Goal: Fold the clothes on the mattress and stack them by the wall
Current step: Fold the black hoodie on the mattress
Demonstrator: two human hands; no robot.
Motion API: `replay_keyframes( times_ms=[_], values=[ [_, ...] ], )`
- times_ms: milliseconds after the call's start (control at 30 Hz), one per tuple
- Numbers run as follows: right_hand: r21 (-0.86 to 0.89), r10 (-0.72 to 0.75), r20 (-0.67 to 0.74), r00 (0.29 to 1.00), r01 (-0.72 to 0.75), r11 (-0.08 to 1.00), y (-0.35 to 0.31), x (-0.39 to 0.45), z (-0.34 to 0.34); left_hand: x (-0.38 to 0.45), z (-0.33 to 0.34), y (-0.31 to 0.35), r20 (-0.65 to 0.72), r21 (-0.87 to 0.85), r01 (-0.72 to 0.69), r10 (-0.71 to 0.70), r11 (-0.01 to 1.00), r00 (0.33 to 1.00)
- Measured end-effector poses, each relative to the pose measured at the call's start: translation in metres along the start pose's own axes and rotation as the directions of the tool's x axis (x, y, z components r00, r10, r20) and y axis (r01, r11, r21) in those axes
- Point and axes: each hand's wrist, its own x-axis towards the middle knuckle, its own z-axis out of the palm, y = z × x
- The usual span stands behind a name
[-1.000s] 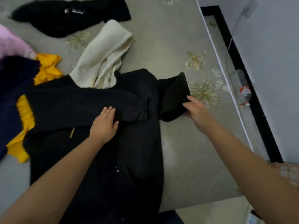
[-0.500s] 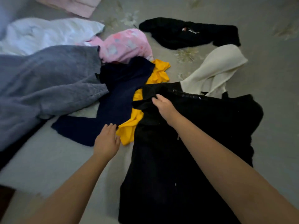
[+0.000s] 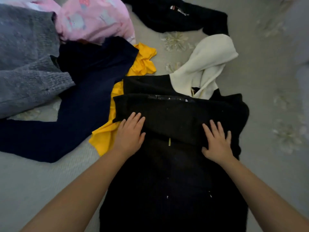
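Seven garments lie on the mattress (image 3: 267, 67); left hand (image 3: 129, 134) and right hand (image 3: 216, 143) press flat-fingered, gripping nothing, on one black sweater (image 3: 175, 173).

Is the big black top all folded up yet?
Partly. The black top has its sleeves folded across, both hands pressing them flat, its lower part spread long.

Both bare forearms reach forward from the lower edge; the left hand (image 3: 129, 133) lies palm down, fingers straight and close together; the right hand (image 3: 217, 142) lies flat, fingers spread apart.
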Motion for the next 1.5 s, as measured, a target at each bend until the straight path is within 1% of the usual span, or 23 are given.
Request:
replay_keyframes(
  times_ms=[100,200,267,367,467,533,600,667,733,800,867,933,967,1000,1067,1100,1133,1200,1267,1333,1433,1467,1500],
  values=[
    [-0.126,0.118,0.044,0.992,-0.112,0.986,0.049,-0.007,0.015,0.020,0.008,0.029,0.065,0.173,-0.047,0.036,0.984,0.997],
    [-0.060,0.199,0.049,0.979,-0.196,0.979,0.076,-0.009,0.026,0.034,0.017,0.050,0.263,0.199,-0.086,0.031,0.976,0.964],
    [-0.018,0.202,0.095,0.975,-0.202,0.979,0.084,-0.012,0.035,0.039,0.017,0.060,0.365,0.220,-0.095,0.008,0.971,0.931],
    [0.006,0.198,0.061,0.978,-0.199,0.980,0.091,-0.016,0.040,0.047,0.010,0.075,0.277,0.237,-0.105,0.036,0.966,0.960],
    [0.070,0.209,-0.048,0.977,-0.205,0.976,0.095,-0.018,0.043,0.058,0.003,0.106,0.120,0.131,-0.217,0.202,0.967,0.972],
    [0.195,0.220,-0.180,0.959,-0.184,0.963,0.093,-0.021,0.044,0.072,-0.002,0.139,0.032,0.032,-0.306,0.305,0.951,0.952],
    [0.334,0.258,-0.323,0.911,-0.145,0.931,0.094,-0.025,0.049,0.091,-0.007,0.180,-0.038,-0.045,-0.371,0.370,0.927,0.928],
    [0.440,0.315,-0.355,0.880,-0.140,0.887,0.097,-0.026,0.053,0.115,-0.008,0.222,-0.028,-0.101,-0.381,0.380,0.919,0.925],
    [0.553,0.371,-0.353,0.859,-0.128,0.823,0.102,-0.026,0.056,0.144,-0.002,0.265,0.092,-0.107,-0.285,0.295,0.952,0.951],
    [0.642,0.430,-0.345,0.834,-0.124,0.756,0.106,-0.027,0.062,0.168,0.009,0.303,0.260,-0.061,-0.122,0.134,0.991,0.956],
    [0.687,0.444,-0.360,0.820,-0.088,0.721,0.107,-0.030,0.070,0.182,0.024,0.329,0.414,0.050,-0.027,0.004,0.998,0.910],
    [0.751,0.446,-0.348,0.825,-0.039,0.659,0.110,-0.030,0.077,0.189,0.037,0.342,0.495,0.119,0.017,-0.074,0.993,0.866],
    [0.800,0.474,-0.270,0.838,-0.079,0.595,0.113,-0.029,0.079,0.191,0.042,0.346,0.487,0.109,0.021,-0.072,0.994,0.870],
    [0.814,0.466,-0.199,0.862,-0.119,0.568,0.115,-0.027,0.087,0.194,0.045,0.348,0.452,0.055,0.003,-0.028,0.998,0.892],
    [0.854,0.485,-0.159,0.860,-0.127,0.505,0.116,-0.027,0.094,0.197,0.050,0.352,0.370,-0.163,-0.072,0.129,0.984,0.920],
    [0.865,0.506,-0.182,0.843,-0.108,0.491,0.119,-0.028,0.091,0.197,0.052,0.352,0.351,-0.294,-0.087,0.192,0.952,0.917],
    [0.878,0.555,-0.238,0.797,-0.068,0.474,0.119,-0.030,0.090,0.198,0.053,0.352,0.345,-0.400,-0.077,0.228,0.913,0.911],
    [0.832,0.613,-0.381,0.692,-0.032,0.554,0.116,-0.035,0.093,0.202,0.056,0.350,0.321,-0.519,-0.046,0.245,0.854,0.915],
    [0.825,0.626,-0.369,0.688,-0.067,0.560,0.116,-0.033,0.097,0.210,0.063,0.352,0.294,-0.576,-0.018,0.228,0.817,0.928],
    [0.842,0.638,-0.333,0.694,-0.085,0.533,0.119,-0.030,0.098,0.218,0.075,0.358,0.266,-0.581,-0.052,0.250,0.812,0.931],
    [0.846,0.668,-0.257,0.698,-0.172,0.505,0.126,-0.024,0.100,0.225,0.096,0.362,0.258,-0.507,-0.115,0.278,0.854,0.925],
    [0.837,0.671,-0.245,0.700,-0.196,0.510,0.127,-0.023,0.101,0.228,0.100,0.359,0.258,-0.417,-0.156,0.282,0.895,0.924],
    [0.823,0.663,-0.248,0.706,-0.208,0.529,0.127,-0.021,0.101,0.229,0.104,0.355,0.258,-0.256,-0.233,0.298,0.938,0.919]
  ],
)
